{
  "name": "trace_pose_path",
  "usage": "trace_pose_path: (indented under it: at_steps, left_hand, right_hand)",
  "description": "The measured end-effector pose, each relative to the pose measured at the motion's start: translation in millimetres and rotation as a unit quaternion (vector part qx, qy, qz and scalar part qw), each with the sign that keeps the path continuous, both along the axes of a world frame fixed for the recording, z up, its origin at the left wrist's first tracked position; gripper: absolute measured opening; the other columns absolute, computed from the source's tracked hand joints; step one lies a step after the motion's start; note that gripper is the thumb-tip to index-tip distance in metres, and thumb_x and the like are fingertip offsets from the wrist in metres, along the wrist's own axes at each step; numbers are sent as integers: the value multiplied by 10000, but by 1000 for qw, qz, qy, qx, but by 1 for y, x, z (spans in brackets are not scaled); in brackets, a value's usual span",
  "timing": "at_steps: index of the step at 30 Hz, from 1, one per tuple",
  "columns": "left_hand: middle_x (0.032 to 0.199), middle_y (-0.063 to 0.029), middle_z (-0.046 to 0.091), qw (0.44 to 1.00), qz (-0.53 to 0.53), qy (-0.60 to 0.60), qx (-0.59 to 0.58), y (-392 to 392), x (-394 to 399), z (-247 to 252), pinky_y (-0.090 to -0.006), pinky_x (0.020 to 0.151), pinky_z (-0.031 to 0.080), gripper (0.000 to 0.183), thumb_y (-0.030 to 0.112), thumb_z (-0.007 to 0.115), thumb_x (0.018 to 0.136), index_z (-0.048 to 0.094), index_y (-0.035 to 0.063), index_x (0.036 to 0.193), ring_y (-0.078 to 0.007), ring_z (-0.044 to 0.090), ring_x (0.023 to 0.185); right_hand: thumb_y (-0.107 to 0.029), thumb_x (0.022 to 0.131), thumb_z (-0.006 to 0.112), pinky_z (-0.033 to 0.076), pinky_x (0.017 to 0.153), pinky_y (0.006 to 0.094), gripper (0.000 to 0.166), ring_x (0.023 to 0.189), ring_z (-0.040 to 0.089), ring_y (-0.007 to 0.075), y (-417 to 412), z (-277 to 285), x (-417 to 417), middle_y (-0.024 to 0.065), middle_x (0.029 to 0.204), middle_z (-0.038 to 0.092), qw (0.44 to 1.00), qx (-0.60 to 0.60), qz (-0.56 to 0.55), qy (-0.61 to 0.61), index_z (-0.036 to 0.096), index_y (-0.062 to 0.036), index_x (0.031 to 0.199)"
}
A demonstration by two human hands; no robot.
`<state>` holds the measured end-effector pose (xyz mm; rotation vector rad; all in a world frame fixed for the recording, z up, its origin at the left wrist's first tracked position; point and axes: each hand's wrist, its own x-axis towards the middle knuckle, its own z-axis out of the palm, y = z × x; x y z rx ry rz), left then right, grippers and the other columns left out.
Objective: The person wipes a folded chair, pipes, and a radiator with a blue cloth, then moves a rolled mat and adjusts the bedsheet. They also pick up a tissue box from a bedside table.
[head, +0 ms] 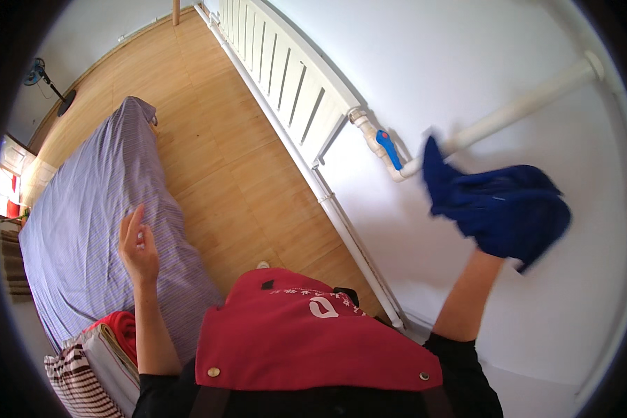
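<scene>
A dark blue cloth (501,204) covers my right hand, which is hidden; only the wrist and forearm (467,298) show below it. The cloth is bunched and slightly blurred, and its pointed left end overlaps the white pipe (522,109) on the wall. Whether it touches the pipe I cannot tell. My left hand (138,251) is raised with loosely curled fingers and nothing in it. Behind that hand, in the view, lies a bed with a striped purple-grey sheet (99,209).
A white radiator (287,78) and a blue-handled valve (388,149) are on the wall, above a low pipe (339,217). Folded bedding (102,360) lies at the near end of the bed. A standing fan (52,86) is at far left. I wear a red apron (303,339).
</scene>
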<state>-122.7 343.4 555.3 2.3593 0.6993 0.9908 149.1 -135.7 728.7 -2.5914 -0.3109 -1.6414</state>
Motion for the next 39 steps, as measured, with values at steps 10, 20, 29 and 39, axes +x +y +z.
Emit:
trace_pose_path:
  at_steps: [10, 20, 29, 39]
  left_hand:
    - [993, -78, 580, 994, -16, 44, -94, 20, 23, -39, -228, 566, 446, 354, -77, 508, 770, 596, 45, 1090, -138, 549, 751]
    - [1010, -95, 577, 990, 15, 91, -102, -3, 22, -52, -231, 557, 445, 353, -90, 493, 757, 607, 43, 1063, -150, 549, 763]
    - [977, -88, 585, 990, 19, 104, -90, 8, 23, -69, -219, 534, 422, 343, -94, 504, 748, 607, 28, 1052, -140, 540, 722]
    - [949, -108, 581, 989, -80, 111, -46, -13, 61, -44, -249, 541, 435, 324, -85, 514, 739, 611, 31, 1025, -177, 558, 719]
  right_hand:
    - [-213, 747, 616, 435, 801, 344, 399, 915, 564, 309, 148, -185, 137, 183, 984, 586, 943, 116, 198, 239, 510, -16, 1077]
    - [-77, 667, 592, 433, 772, 406, 168, 934, 532, 283, 178, -312, 123, 152, 875, 576, 830, -327, 141, 430, 572, -21, 824]
    - [-161, 717, 660, 471, 724, 307, 322, 766, 600, 199, 47, -381, 28, 90, 860, 639, 546, 564, 43, 618, 620, 53, 954]
    - [-112, 816, 602, 444, 882, 362, 381, 1039, 526, 209, 132, -293, 77, 71, 1169, 532, 355, 846, 248, 312, 494, -45, 1176]
